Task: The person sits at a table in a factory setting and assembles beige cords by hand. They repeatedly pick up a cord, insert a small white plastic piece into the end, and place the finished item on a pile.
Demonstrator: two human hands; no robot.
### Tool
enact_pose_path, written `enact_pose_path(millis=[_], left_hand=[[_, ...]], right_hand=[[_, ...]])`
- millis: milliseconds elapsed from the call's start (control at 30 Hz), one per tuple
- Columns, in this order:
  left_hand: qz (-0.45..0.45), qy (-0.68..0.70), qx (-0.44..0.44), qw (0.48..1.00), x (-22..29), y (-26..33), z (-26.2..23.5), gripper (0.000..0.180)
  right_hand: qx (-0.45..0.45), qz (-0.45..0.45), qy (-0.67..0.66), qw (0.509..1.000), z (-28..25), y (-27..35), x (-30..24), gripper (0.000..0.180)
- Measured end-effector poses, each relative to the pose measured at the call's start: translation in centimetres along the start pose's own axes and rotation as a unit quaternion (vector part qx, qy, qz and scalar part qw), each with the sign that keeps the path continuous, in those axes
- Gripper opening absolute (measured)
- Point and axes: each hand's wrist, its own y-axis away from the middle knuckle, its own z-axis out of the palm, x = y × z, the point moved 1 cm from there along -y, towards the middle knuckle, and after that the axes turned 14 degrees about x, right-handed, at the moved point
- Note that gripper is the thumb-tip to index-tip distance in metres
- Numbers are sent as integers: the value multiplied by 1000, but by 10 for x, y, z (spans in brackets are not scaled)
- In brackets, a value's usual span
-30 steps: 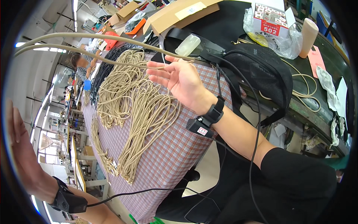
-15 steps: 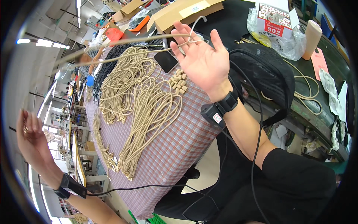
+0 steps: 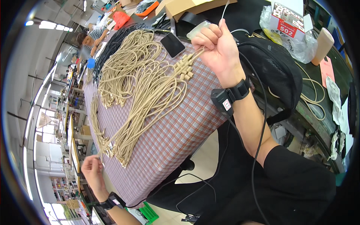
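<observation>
My right hand [image 3: 221,52] is closed on a tan cord [image 3: 192,58], with a thin white end [image 3: 225,14] sticking up above the fingers. Strands of the cord slant down over the table toward my left hand [image 3: 93,172], whose fingers pinch the other end near the table's left edge. Beneath the stretched strands lies a bundle of looped tan cords [image 3: 140,123] with gold-coloured metal ends. A larger heap of tan cords [image 3: 125,63] sits beyond it. Small tan cylindrical pieces [image 3: 186,77] are grouped below my right hand.
A checked cloth [image 3: 172,138] covers the table. A black phone [image 3: 173,45] and black cords [image 3: 112,50] lie farther back. To the right are a black mesh bag [image 3: 270,71], a box of small bottles [image 3: 288,24] and a beige bottle [image 3: 323,45]. Another person [image 3: 88,39] sits far left.
My right hand has gone from open to closed around the cord. My left hand has come down and right, from the far left to the table's edge, bringing the cord low over the bundle.
</observation>
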Motion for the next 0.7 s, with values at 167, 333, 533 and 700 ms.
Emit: enact_pose_path(millis=[167, 333, 533, 700], left_hand=[[14, -135, 36, 990, -57, 39, -24, 14], [67, -190, 59, 978, -73, 66, -29, 14], [135, -232, 121, 956, -89, 92, -34, 8], [64, -238, 114, 962, -100, 88, -51, 11]], right_hand=[[33, 45, 85, 995, 2, 4, 12, 66], [22, 60, 71, 995, -1, 0, 12, 70], [98, -52, 150, 983, 7, 7, 6, 70], [-15, 40, 206, 978, 3, -1, 0, 54]])
